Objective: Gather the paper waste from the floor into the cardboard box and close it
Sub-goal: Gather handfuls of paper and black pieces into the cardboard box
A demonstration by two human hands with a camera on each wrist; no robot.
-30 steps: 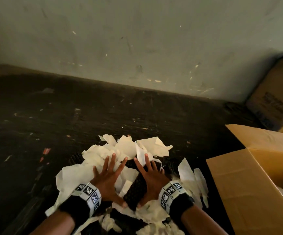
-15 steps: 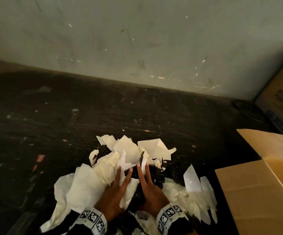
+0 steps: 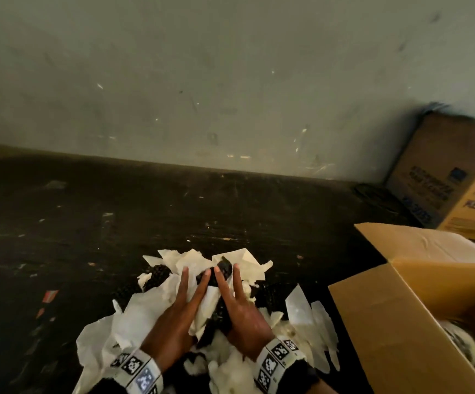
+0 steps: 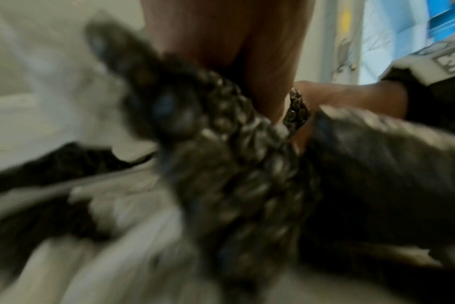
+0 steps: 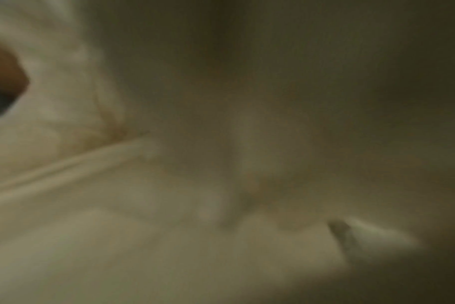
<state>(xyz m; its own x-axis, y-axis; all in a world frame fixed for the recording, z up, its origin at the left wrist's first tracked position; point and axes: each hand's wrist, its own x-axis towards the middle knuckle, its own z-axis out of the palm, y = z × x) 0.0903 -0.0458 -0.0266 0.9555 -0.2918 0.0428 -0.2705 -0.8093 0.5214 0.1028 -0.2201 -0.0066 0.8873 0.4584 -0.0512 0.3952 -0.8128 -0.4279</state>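
From the head camera, the paper waste [image 3: 134, 314] lies heaped on the dark, speckled floor [image 3: 60, 223], just left of the open cardboard box [image 3: 401, 331]. The heap is crumpled white sheets and torn strips mixed with black bubbly wrap [image 3: 161, 273]; its long axis runs from the near left edge of the picture up and away toward the wall [image 3: 230, 81]. The left hand [image 3: 173, 322] and right hand [image 3: 242, 322] lie palm down on the heap, side by side, their straight fingers [image 3: 184, 282] pointing away toward the wall, slightly spread in a V on each hand, pressing paper and black wrap between the two hands. Each wrist wears a white band with black square markers. The box is smooth brown corrugated board, with a flap [image 3: 429, 245] standing up at its far side and something pale showing inside. A second, printed carton [image 3: 443, 177] leans against the scuffed grey wall behind it.

From the left wrist camera, much is blurred: the black wrap [image 4: 247, 164] shows glossy rounded bubbles in rows, with white paper [image 4: 52, 102] to the left and the other wrist's band [image 4: 442, 61] at right.

From the right wrist camera, only blurred, creased, cream-coloured paper [image 5: 169, 226] fills the picture; the fingers cannot be made out there.
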